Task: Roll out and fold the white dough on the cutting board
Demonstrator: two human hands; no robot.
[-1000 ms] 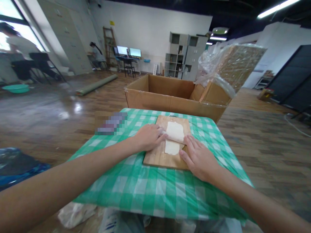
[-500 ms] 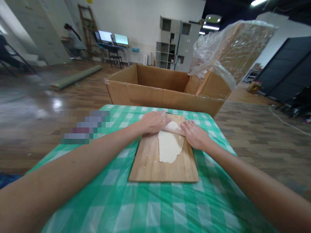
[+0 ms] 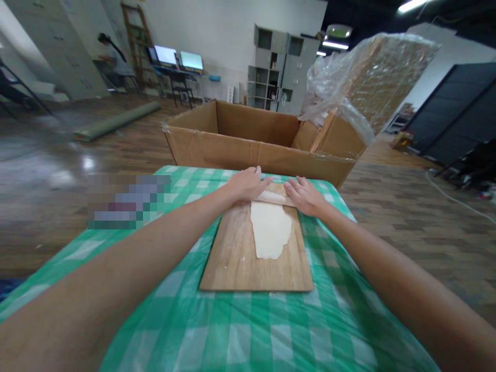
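Note:
A thin sheet of pale dough [image 3: 270, 230] lies flat on a wooden board [image 3: 232, 263] on the green checked tablecloth [image 3: 232, 330]. A slim rolling pin [image 3: 271, 197] lies across the dough's far end, near the board's far edge. My left hand [image 3: 246, 185] rests flat on the pin's left end, fingers stretched out. On the pin's right end lies my right hand [image 3: 304, 196], also flat with fingers extended. Both palms press down on the pin, and neither hand wraps round it.
An open cardboard box [image 3: 232, 150] stands right behind the table, with a plastic-wrapped bundle [image 3: 368, 82] leaning out of its right side. On the wooden floor at the left lies a rolled mat [image 3: 116, 121]. A person [image 3: 112, 57] sits at far desks with monitors.
Both hands have pushed the pin away from me to the board's far end. The dough, earlier partly wound on the pin, now lies unrolled and longer. My view has tilted down.

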